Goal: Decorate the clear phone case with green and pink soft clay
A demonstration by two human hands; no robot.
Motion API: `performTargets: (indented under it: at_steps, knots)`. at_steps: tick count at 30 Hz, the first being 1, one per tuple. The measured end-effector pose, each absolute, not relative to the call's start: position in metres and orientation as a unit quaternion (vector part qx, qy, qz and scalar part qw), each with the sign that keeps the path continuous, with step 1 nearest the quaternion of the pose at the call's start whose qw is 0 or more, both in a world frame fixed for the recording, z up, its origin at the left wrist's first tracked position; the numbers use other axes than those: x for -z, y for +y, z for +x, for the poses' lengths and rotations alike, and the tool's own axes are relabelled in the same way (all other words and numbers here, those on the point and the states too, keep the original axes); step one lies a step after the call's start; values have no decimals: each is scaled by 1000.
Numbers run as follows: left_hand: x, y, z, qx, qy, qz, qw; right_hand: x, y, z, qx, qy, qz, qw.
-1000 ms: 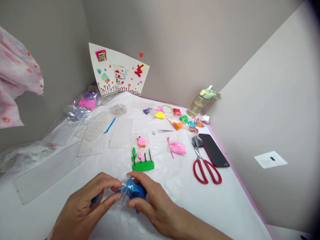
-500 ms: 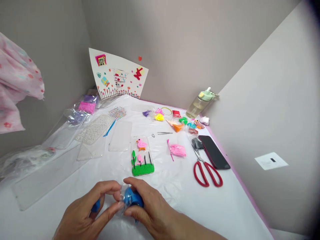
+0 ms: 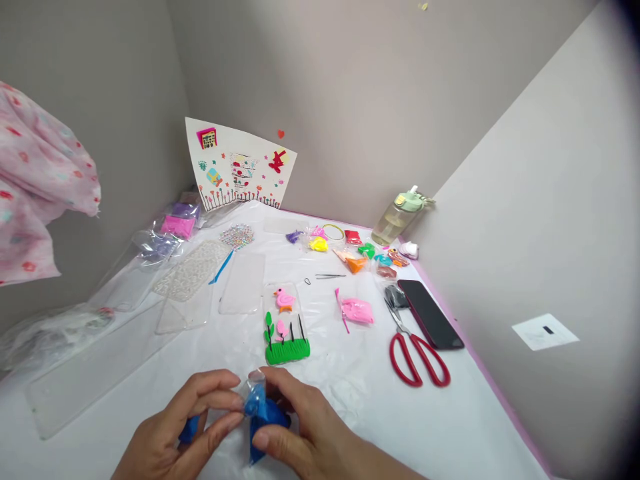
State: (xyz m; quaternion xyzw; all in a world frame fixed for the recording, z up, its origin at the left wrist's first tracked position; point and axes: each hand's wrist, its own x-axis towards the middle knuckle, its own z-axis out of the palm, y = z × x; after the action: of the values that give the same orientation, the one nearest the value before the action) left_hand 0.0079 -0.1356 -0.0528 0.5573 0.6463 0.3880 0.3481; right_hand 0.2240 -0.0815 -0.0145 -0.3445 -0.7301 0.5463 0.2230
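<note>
My right hand point(image 3: 305, 427) grips a clear plastic bag of blue clay point(image 3: 267, 417) near the front of the table. The thumb and fingertips of my left hand point(image 3: 185, 423) pinch the edge of that bag. A separate lump of blue clay point(image 3: 189, 430) sits tucked against the left palm, partly hidden by the fingers. Just beyond my hands lies a clear phone case point(image 3: 303, 293) decorated with a pink clay bird point(image 3: 285, 299), a pink flower, dark stems, green leaves and a green clay grass strip point(image 3: 287, 351).
Red-handled scissors point(image 3: 419, 360) and a black phone point(image 3: 431, 313) lie at right, near a pink clay packet point(image 3: 357, 311). Tweezers point(image 3: 330, 276) and several coloured clay packets are farther back, by a bottle point(image 3: 397, 217). Clear cases point(image 3: 243, 283) and a blue tool point(image 3: 221, 268) lie left.
The blue clay bag has turned, so its pointed lower end now hangs below my right thumb. My view has tilted up slightly, and both hands still hold the bag.
</note>
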Motion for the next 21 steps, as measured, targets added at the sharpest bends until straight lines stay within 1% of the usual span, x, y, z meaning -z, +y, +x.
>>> performTargets:
  at_steps: [3,7,12,17,21]
  knots:
    - [53,-133,-10,-360,657,559,357,11,-80,225,-567,-711,-362,206]
    - [49,-132,-23,-347,678,538,362,15,-81,227,-569,-697,-365,239]
    - [44,-130,-15,-352,621,562,419,20,-83,226,-562,-693,-380,242]
    - [43,-130,-2,-398,597,572,396,24,-84,223,-576,-687,-371,244]
    - [43,-127,-1,-374,551,623,411,25,-83,226,-559,-694,-376,254]
